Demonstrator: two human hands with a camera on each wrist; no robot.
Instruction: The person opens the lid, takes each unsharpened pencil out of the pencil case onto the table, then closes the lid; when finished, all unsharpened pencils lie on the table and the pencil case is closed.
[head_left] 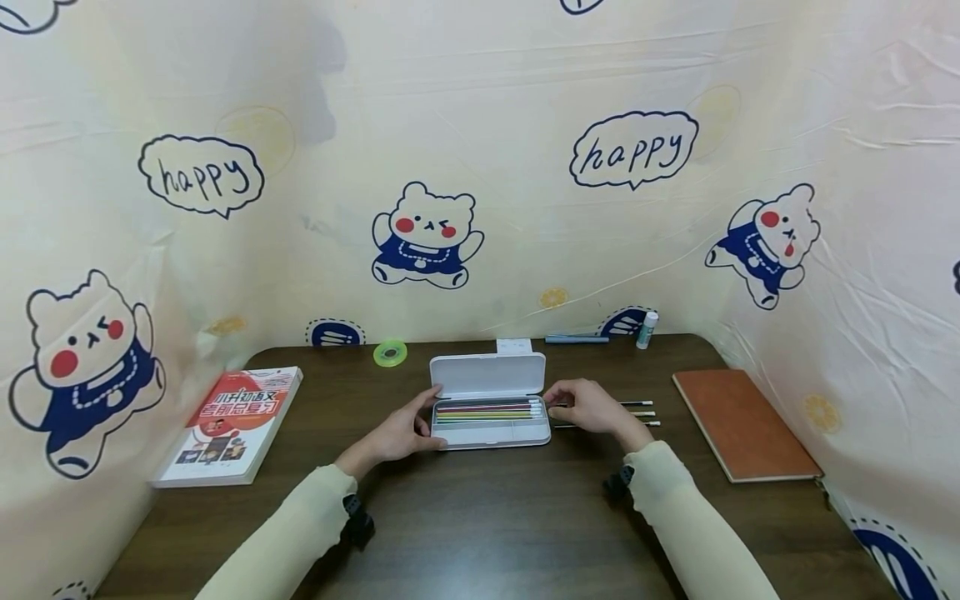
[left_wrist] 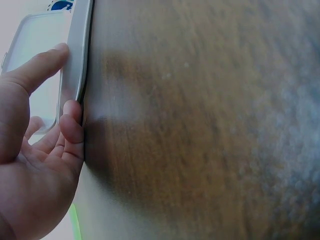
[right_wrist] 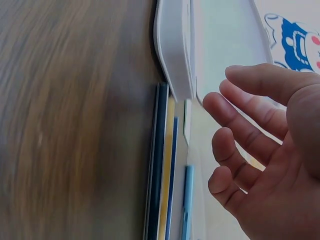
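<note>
At the left edge of the dark wooden table point(head_left: 480, 517) lies a red-and-white book point(head_left: 231, 427), flat and slightly angled. Further back, near the rear edge, sits a green roll of tape point(head_left: 390, 353).

At the middle of the table, toward the rear edge, a white pencil case point(head_left: 489, 407) stands open, its lid raised toward the rear. Inside the tray a row of coloured pencils point(head_left: 487, 411) lies lengthwise. The person's left hand point(head_left: 405, 432) holds the left end of the case: the thumb rests up on the rim and the curled fingers point(left_wrist: 72, 131) press against the case's outer side, as the left wrist view shows.

The right hand point(head_left: 588, 406) lies just beside the right end of the case, its fingers loosely spread and relaxed, gripping nothing; in the right wrist view the palm is open next to the case wall. Under and beyond that hand a few loose pencils point(head_left: 637, 413) lie side by side on the table, pointing right.

Behind them, by the rear edge, are a blue-grey pen point(head_left: 576, 339) and an upright glue stick point(head_left: 647, 330). A brown notebook point(head_left: 746, 425) lies closed near the right edge.
</note>
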